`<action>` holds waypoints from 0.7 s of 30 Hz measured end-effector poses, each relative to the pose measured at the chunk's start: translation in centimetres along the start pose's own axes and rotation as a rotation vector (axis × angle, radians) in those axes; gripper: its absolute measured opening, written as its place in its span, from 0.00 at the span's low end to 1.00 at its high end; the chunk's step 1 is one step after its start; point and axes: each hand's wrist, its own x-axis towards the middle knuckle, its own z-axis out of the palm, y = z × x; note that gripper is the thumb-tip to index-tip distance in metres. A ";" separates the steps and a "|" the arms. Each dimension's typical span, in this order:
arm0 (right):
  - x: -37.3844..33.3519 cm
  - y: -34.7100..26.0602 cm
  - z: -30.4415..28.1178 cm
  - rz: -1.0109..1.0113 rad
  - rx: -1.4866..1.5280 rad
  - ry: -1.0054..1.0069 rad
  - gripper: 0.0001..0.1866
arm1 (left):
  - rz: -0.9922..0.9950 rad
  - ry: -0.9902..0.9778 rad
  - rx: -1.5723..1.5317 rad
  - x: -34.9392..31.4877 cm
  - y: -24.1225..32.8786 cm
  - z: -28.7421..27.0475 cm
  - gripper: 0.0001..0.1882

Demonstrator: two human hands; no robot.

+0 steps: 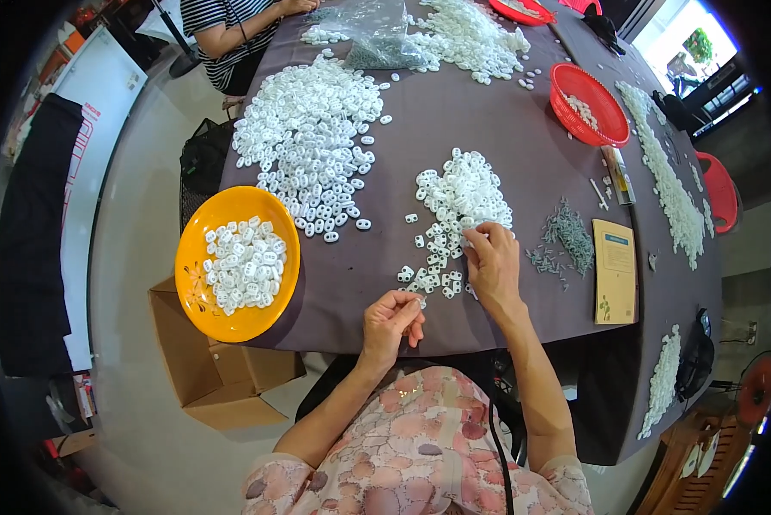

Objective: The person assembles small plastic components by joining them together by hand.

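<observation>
Near the table's front edge, my left hand is closed in a pinch, with a small white plastic piece at its fingertips. My right hand reaches over the right side of a pile of white two-holed plastic pieces. Its thumb and fingers are bent together at the pile, and whatever they pinch is hidden. Several loose pieces lie between the two hands. To the left stands a yellow-orange plate holding many white oval pieces.
A large heap of white ovals lies at left. Grey screw-like bits, a tan booklet and a red basket are at right. Below the plate sits a cardboard box. A person in stripes works at far left.
</observation>
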 end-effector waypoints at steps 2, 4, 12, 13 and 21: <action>-0.5 0.8 1.2 -0.028 -0.004 -0.043 0.14 | -0.014 -0.004 -0.008 0.3 0.1 0.0 0.06; -0.9 0.7 1.2 -0.042 0.049 -0.019 0.14 | -0.030 -0.013 -0.009 0.3 0.3 0.1 0.06; 0.0 0.9 -0.8 -0.014 0.158 -0.126 0.06 | -0.010 -0.008 0.004 0.3 -0.1 -0.3 0.06; 0.5 0.9 -0.5 -0.005 0.152 -0.105 0.06 | -0.010 -0.001 0.001 0.3 -0.1 -0.3 0.06; 2.4 0.0 2.5 0.107 -0.082 -0.152 0.08 | -0.014 0.004 0.001 0.1 -0.2 -0.2 0.06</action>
